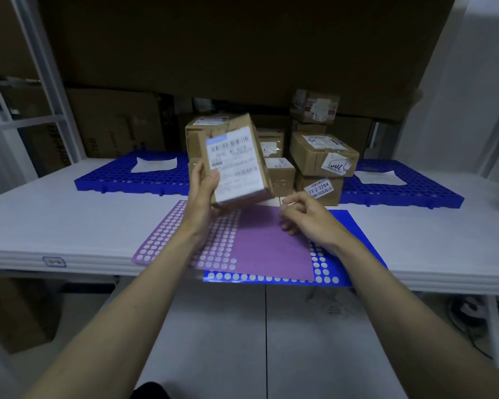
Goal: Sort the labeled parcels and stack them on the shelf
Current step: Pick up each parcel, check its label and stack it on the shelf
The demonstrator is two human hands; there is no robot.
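My left hand (203, 191) holds a small brown parcel (236, 162) tilted up above the shelf, its white barcode label facing me. My right hand (303, 216) hovers just right of it over the purple sheet, fingers curled and pinched together; I cannot make out anything between them. Behind the held parcel stands a pile of several labeled cardboard parcels (320, 156) at the back middle of the white shelf (69, 226). One carries a sticker reading 17-2-3204 (319, 190).
A purple sticker sheet (265, 249) lies over a blue one (366, 254) at the shelf's front edge. Blue grid pallets with white papers lie at the left (121, 177) and right (409, 191). Large cartons stand behind. White shelf posts rise at both sides.
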